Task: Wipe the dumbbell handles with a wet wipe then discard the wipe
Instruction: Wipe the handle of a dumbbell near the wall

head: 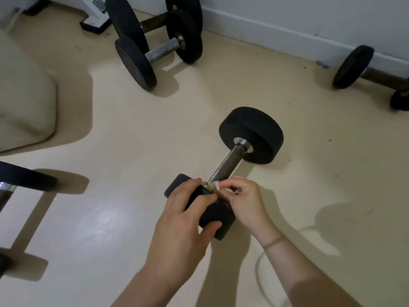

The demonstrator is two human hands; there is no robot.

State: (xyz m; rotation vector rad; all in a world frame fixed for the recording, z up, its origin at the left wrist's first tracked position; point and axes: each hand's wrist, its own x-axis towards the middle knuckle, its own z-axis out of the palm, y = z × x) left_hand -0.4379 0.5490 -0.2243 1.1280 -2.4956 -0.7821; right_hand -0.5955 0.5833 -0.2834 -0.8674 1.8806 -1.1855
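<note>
Dumbbell (228, 166) with black rubber heads and a grey steel handle (232, 159) lies on the cream floor (132, 140) at frame centre, its axis running lower left to upper right. The left hand (183, 220) clasps the near head; the right hand (245, 200) pinches a white wet wipe (213, 186) at the handle's near end — the stroke should probably run up-right.

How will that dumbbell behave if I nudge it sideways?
Likely rolls: the dumbbell has round heads on a smooth floor. Probably heavy, given their thickness, so a light nudge may barely shift it. The left hand gripping the near head should steady it.
</note>
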